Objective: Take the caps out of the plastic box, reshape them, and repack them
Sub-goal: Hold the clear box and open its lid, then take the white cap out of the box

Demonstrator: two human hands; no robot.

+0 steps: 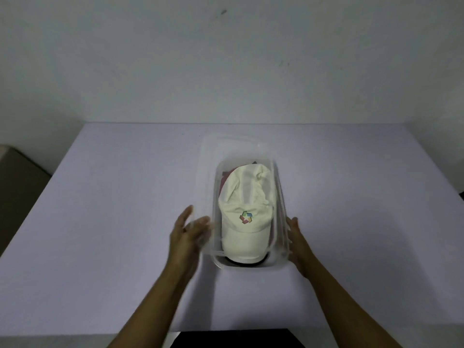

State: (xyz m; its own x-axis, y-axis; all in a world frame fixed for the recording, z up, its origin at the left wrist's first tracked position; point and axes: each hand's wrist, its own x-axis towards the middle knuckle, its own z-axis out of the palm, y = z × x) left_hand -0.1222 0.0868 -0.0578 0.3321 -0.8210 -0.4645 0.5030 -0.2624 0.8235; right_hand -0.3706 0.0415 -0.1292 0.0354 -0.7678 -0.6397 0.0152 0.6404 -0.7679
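Note:
A clear plastic box (251,265) stands on the table in front of me. Inside lies a cream cap (244,194) with a small multicoloured logo, its brim toward me. A dark red cap (224,177) shows beneath it at the far left, and a dark edge shows under the brim. A clear lid (208,146) hovers slightly above the box, blurred and shifted left and away. My left hand (187,237) holds the lid's left edge with its fingers spread. My right hand (296,243) presses against its right edge beside the box wall.
The table (113,209) is covered in a pale lilac cloth and backs onto a plain white wall. A brown object (15,172) sits off the table's left edge. Something dark (238,339) lies below the table's near edge.

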